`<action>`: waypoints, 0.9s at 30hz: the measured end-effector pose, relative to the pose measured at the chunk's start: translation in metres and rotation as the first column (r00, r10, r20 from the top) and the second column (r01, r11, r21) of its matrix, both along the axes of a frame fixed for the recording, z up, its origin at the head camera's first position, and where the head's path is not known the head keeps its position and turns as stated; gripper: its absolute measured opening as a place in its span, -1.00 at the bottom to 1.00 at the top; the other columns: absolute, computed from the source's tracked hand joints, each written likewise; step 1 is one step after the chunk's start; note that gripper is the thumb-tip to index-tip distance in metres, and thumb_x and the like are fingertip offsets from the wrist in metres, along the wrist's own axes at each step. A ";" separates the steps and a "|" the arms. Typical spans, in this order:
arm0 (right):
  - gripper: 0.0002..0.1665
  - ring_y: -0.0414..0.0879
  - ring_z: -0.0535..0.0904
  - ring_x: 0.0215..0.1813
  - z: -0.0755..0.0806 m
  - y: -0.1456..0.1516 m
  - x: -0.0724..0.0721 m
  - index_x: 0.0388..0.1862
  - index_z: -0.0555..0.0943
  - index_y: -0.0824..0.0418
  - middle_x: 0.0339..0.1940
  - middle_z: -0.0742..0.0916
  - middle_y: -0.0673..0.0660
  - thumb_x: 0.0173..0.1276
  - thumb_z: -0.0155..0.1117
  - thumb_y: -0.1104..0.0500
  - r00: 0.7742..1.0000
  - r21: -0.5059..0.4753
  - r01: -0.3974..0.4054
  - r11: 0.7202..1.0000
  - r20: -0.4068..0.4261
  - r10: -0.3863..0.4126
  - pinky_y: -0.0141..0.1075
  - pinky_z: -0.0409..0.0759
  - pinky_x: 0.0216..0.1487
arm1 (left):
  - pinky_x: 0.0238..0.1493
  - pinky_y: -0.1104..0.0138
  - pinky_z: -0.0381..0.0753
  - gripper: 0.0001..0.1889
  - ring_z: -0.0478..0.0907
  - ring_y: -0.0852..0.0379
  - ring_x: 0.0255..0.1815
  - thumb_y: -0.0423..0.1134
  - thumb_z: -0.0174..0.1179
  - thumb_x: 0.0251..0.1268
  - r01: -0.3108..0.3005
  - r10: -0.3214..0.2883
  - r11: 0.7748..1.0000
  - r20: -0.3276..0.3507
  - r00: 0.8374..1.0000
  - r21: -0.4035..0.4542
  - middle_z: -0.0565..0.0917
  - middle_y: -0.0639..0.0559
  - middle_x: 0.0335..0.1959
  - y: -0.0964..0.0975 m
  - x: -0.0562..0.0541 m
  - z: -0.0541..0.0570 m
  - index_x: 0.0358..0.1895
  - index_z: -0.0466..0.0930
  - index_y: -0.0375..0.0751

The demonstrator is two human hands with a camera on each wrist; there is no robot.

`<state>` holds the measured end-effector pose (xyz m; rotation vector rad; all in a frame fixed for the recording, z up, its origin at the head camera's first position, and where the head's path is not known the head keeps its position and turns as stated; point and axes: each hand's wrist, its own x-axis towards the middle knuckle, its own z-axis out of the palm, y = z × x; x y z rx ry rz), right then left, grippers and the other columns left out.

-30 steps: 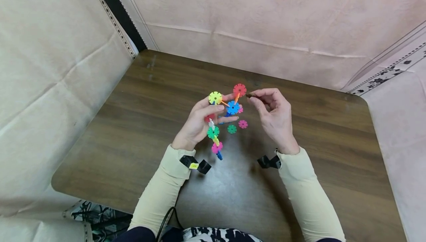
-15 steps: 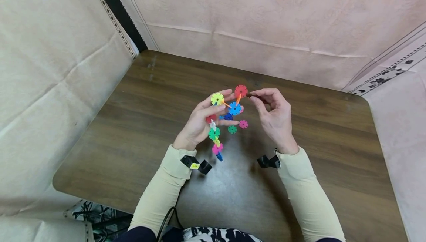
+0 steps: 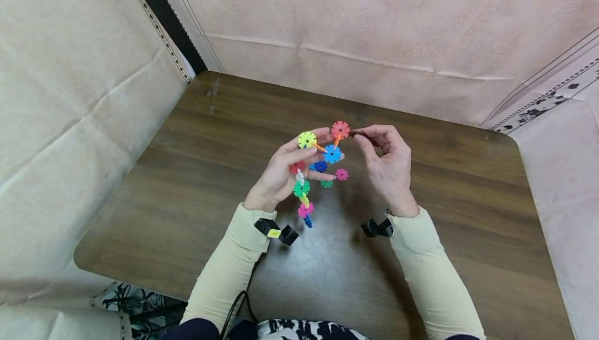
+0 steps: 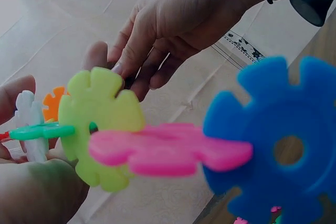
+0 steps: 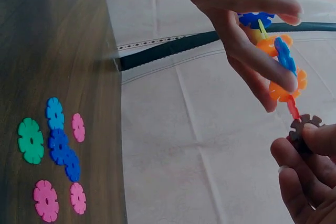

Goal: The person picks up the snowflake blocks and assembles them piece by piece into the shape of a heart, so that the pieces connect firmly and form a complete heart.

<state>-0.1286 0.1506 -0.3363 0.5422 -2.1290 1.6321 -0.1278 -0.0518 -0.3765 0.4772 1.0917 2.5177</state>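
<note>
Head view | brown disc (image 3: 357,133) mostly hidden, pinched by your right hand (image 3: 387,163) | left hand (image 3: 276,172) grips multicoloured disc chain (image 3: 333,154), centre

Left forearm (image 3: 224,272), pale-sleeved: rising from the lower left of the frame towards its centre. Left hand (image 3: 276,176): at centre, raised, thumb extended, fingers spread apart and pointing right. Right forearm (image 3: 435,272), pale-sleeved: angled up from the lower right. Right hand (image 3: 390,166): right of centre, thumb and forefinger pinched together.

Head view brt, tbl (image 3: 309,272) glare, soft shadows, wrist views dim
</note>
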 end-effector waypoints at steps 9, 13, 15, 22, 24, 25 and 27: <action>-0.75 0.02 0.63 -0.20 0.000 0.003 0.000 -0.09 0.57 0.46 -0.17 0.72 0.27 0.26 0.32 0.41 0.999 0.048 -0.036 0.998 -0.009 0.037 -0.31 0.60 -0.07 | -0.08 -0.15 0.59 -0.56 0.59 -0.15 0.05 -0.38 -0.09 0.46 0.026 -0.025 1.000 0.021 0.999 -0.014 0.41 -0.25 0.26 0.000 -0.001 -0.001 0.36 0.33 -0.31; -0.77 0.07 0.64 -0.19 0.000 0.005 -0.001 -0.12 0.57 0.49 -0.19 0.72 0.30 0.25 0.32 0.44 0.997 0.048 -0.062 0.997 -0.040 0.064 -0.33 0.62 -0.07 | -0.06 -0.16 0.57 -0.51 0.59 -0.14 0.04 -0.41 -0.06 0.43 0.035 -0.034 0.999 0.026 0.999 -0.022 0.38 -0.27 0.30 0.000 -0.001 0.000 0.41 0.29 -0.28; -0.78 0.09 0.65 -0.19 0.000 0.006 -0.001 -0.13 0.58 0.50 -0.20 0.73 0.30 0.24 0.32 0.44 0.996 0.043 -0.073 0.996 -0.049 0.075 -0.33 0.62 -0.07 | -0.04 -0.17 0.56 -0.51 0.57 -0.15 0.09 -0.44 -0.05 0.41 0.045 -0.044 0.999 0.024 0.999 -0.030 0.36 -0.24 0.35 0.000 -0.002 0.000 0.40 0.30 -0.30; -0.80 0.11 0.68 -0.23 -0.003 0.009 -0.004 -0.17 0.62 0.45 -0.24 0.73 0.31 0.20 0.33 0.49 0.997 0.016 -0.066 0.998 -0.039 0.067 -0.41 0.63 -0.14 | -0.07 -0.18 0.56 -0.55 0.46 -0.22 0.23 -0.50 0.02 0.35 0.057 -0.057 0.997 0.000 0.998 -0.057 0.33 -0.14 0.42 0.001 -0.001 0.000 0.31 0.39 -0.45; -0.81 0.06 0.69 -0.25 -0.003 0.009 -0.003 -0.19 0.62 0.44 -0.26 0.74 0.30 0.20 0.34 0.49 0.999 0.023 -0.045 0.999 -0.030 0.046 -0.44 0.61 -0.19 | -0.07 -0.17 0.56 -0.55 0.47 -0.22 0.22 -0.51 0.03 0.34 0.056 -0.056 0.997 0.000 0.998 -0.054 0.33 -0.14 0.42 0.001 0.000 0.000 0.30 0.39 -0.46; -0.82 0.06 0.69 -0.26 -0.003 0.009 -0.002 -0.20 0.63 0.44 -0.27 0.74 0.29 0.20 0.34 0.49 0.999 0.019 -0.038 0.999 -0.025 0.038 -0.44 0.61 -0.22 | -0.07 -0.17 0.56 -0.55 0.48 -0.22 0.21 -0.52 0.03 0.35 0.056 -0.056 0.997 -0.001 0.998 -0.051 0.32 -0.13 0.43 0.002 0.001 -0.001 0.30 0.39 -0.46; -0.83 0.06 0.69 -0.29 -0.003 0.008 -0.001 -0.22 0.63 0.45 -0.28 0.75 0.29 0.19 0.35 0.48 1.000 0.011 -0.026 1.000 -0.015 0.026 -0.42 0.61 -0.27 | -0.07 -0.17 0.57 -0.55 0.52 -0.23 0.17 -0.53 0.02 0.35 0.057 -0.057 0.997 -0.006 0.998 -0.046 0.32 -0.14 0.43 0.002 0.002 -0.002 0.30 0.38 -0.48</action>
